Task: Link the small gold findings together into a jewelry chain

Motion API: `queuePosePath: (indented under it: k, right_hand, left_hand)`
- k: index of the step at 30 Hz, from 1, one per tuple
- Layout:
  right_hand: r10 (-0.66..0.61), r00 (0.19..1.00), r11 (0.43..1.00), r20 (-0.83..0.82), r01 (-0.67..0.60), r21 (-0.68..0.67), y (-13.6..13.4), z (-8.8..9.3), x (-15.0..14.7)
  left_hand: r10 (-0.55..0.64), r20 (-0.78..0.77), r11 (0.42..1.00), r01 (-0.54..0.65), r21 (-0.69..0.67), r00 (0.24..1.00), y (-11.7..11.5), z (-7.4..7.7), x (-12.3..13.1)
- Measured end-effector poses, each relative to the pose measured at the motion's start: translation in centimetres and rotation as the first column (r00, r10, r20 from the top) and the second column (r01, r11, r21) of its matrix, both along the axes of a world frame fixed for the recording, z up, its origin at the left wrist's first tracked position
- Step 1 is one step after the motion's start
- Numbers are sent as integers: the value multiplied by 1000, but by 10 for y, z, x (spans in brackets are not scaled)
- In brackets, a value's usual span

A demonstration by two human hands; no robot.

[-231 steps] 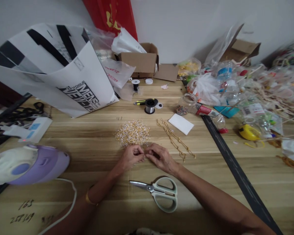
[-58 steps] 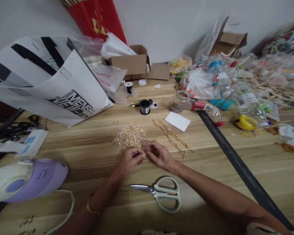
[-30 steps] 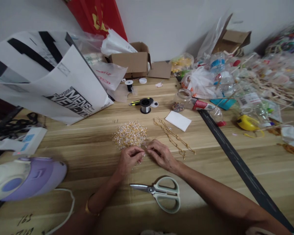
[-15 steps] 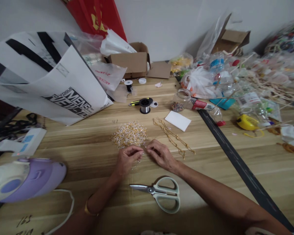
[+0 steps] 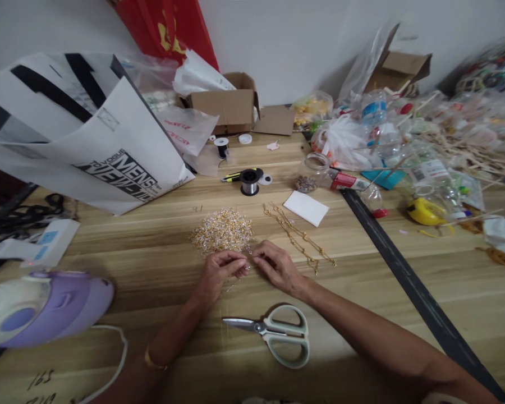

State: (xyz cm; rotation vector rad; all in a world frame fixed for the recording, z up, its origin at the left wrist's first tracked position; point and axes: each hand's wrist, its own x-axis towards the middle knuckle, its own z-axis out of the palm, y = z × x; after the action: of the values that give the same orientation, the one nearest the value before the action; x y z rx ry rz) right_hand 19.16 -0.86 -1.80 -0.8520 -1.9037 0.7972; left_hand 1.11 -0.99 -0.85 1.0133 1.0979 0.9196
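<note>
My left hand is closed in a pinch on a thin beaded chain, whose loose end hangs below the fingers. Close by on its right, my right hand has thumb and finger pressed together near the chain's upper end; whatever is between them is too small to make out. Just beyond both hands lies a heap of small gold and clear beaded pieces. Two gold chains stretch across the table to the right of the heap. Scissors with pale handles rest in front of me, blades pointing left.
Beyond the heap stand a wire spool, a jar of beads and a white card. A white shopping bag and a purple appliance occupy the left. Plastic bottles and a yellow tape measure clutter the right.
My left fingers have shifted slightly and the chain's hanging end has moved a little. A tiny gap shows between the two hands' fingertips. The rest looks the same.
</note>
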Motion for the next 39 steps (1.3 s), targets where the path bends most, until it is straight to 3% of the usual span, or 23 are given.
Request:
queuePosePath:
  k: [16,23,31,39]
  right_hand:
    - [-12,1000,1000,14,12,-10,0,-3,1]
    - [29,999,1000,29,-29,9,0,-1,0]
    - [90,991,994,100,-96,49,-3,-2,1]
    - [77,984,993,163,-91,80,-3,-4,1]
  left_hand:
    - [-2,-20,1000,3,24,1000,1,0,0]
    - [-4,-135,997,15,80,991,-1,5,2]
    - [43,-211,995,-23,93,977,-4,1,5]
    - [-44,-240,997,60,57,970,-6,4,7]
